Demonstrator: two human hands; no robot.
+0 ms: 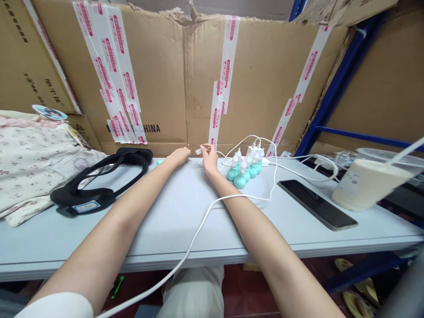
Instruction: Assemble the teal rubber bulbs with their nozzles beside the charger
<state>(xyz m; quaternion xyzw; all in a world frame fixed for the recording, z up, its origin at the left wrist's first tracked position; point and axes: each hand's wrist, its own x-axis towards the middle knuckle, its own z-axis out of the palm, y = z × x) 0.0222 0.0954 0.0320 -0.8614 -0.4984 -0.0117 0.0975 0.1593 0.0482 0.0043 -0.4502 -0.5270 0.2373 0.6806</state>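
1. Well, in the head view we see the right hand (210, 160) near the far edge of the table (192, 198), thumb and fingers drawn together in what looks like a pinch on a small clear piece (198, 151).
2. We find the left hand (180, 156) just to the left of it, apart, with its fingers curled; we cannot tell whether they have hold of anything. A teal item (160, 162) lies beside that forearm.
3. We judge the clear piece to be light, fairly stiff and perhaps slick, so a fingertip pinch round its sides should suit it; its exact shape is too small for us to make out.
4. To the right of the right hand we see teal bulbs (240, 181) clustered upright, clear tips upward. We expect them to be light, soft and easily squeezed, best taken gently round the body.
5. We note a white cable (205, 216) crossing the right forearm; it looks flexible and could snag.
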